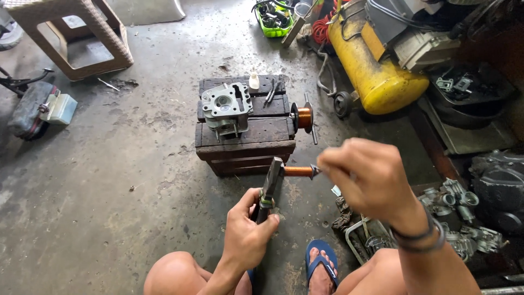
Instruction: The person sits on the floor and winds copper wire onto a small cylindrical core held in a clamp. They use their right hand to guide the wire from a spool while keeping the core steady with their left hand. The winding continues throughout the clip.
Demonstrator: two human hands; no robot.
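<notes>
Over stained concrete, left hand (246, 232) clenches pliers (270, 188) gripping a copper-wound rod (297, 171); right hand (371, 177) pinches its end

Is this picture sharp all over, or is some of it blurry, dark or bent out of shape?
Head view: the right hand close to the camera is blurred, while the wooden crate and the grey engine part on it are sharp; soft daylight, faint shadows; a bright sheen on the yellow tank; the right edge lies in deep shade; the wide lens stretches the corners.
</notes>
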